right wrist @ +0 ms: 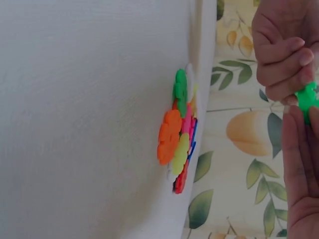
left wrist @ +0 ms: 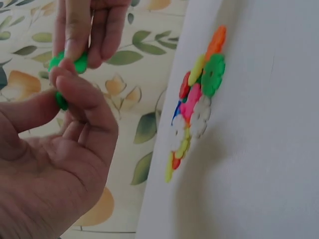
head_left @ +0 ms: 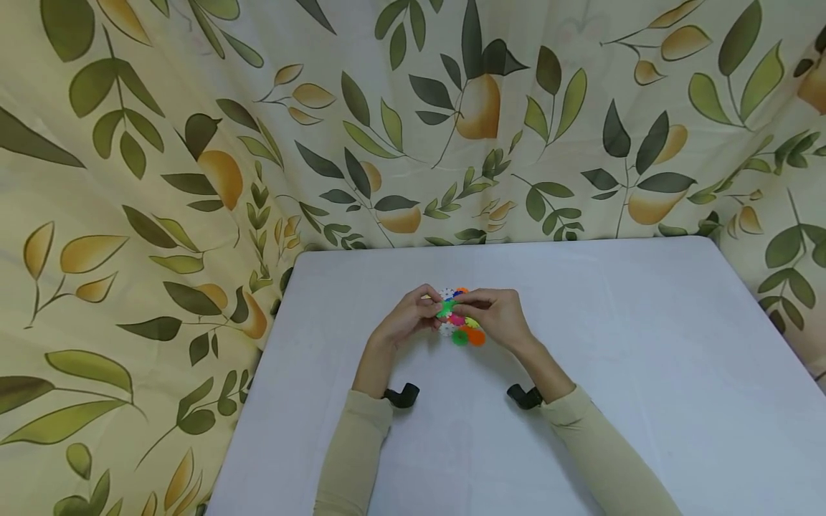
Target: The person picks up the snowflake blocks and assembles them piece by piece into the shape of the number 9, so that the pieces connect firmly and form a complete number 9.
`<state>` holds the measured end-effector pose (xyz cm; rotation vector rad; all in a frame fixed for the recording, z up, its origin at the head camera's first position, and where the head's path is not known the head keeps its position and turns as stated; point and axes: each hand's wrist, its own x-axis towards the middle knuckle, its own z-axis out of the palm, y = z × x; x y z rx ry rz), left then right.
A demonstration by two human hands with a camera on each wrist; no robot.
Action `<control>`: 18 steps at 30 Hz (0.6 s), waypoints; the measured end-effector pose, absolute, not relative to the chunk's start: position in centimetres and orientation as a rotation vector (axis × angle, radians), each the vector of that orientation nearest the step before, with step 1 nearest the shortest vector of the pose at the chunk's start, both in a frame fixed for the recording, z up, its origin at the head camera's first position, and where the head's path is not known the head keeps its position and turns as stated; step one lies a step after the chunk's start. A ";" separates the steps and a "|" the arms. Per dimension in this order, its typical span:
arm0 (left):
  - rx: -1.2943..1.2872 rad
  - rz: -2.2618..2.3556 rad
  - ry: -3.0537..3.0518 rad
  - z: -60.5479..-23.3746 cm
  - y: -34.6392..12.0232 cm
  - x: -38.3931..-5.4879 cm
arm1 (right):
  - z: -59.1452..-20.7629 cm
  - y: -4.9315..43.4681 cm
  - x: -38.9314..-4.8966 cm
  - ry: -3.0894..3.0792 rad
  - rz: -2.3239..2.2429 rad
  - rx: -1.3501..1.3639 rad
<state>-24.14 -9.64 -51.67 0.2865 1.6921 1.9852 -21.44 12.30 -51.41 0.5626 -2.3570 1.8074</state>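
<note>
Above the far middle of the table, my left hand (head_left: 408,317) and right hand (head_left: 500,315) meet, both pinching green plastic flower-shaped pieces (head_left: 446,309). In the left wrist view, one green flower piece (left wrist: 79,63) sits at the right hand's fingertips. A smaller bit of green (left wrist: 61,101) shows between the left thumb and finger. Fingers hide much of the green, so I cannot tell whether these are joined. Below the hands lies a pile of flower-shaped pieces: an orange one (right wrist: 170,137), a green one (right wrist: 180,93), plus white, pink, yellow, red and blue.
The pile rests on a white-covered table (head_left: 452,444), close to its far edge. A curtain (head_left: 413,129) printed with leaves and fruit hangs behind and to the left. Black wrist mounts (head_left: 403,395) jut inward from both forearms.
</note>
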 end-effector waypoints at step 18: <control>0.147 1.938 1.844 -52.0 -9.9 -24.5 | -52.8 13.7 -22.9 -3.007 1.067 0.307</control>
